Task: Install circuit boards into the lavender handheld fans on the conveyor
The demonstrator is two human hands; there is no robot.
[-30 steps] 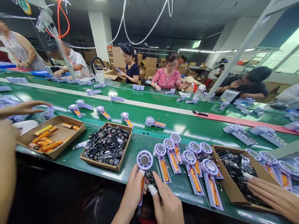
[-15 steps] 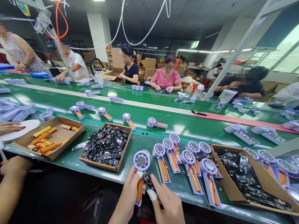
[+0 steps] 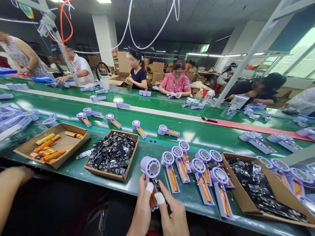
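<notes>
The left hand [image 3: 142,208] and right hand [image 3: 175,216] grip a lilac fan housing [image 3: 150,167] at lower centre, between a cardboard tray of black circuit boards [image 3: 104,173] and a cluster of other fan housings [image 3: 198,166].

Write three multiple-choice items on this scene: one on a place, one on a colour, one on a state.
1. In this view, where is the cardboard tray of orange batteries relative to the tray of black circuit boards?
A right; B left; C on top

2. What colour is the finger tape?
A red; B black; C white

3. The lilac fan housing is:
A held in hands; B lying on the belt; C inside a tray

1 B: it lies further left.
2 C: the strips show white.
3 A: the left hand and right hand grasp it.
</notes>
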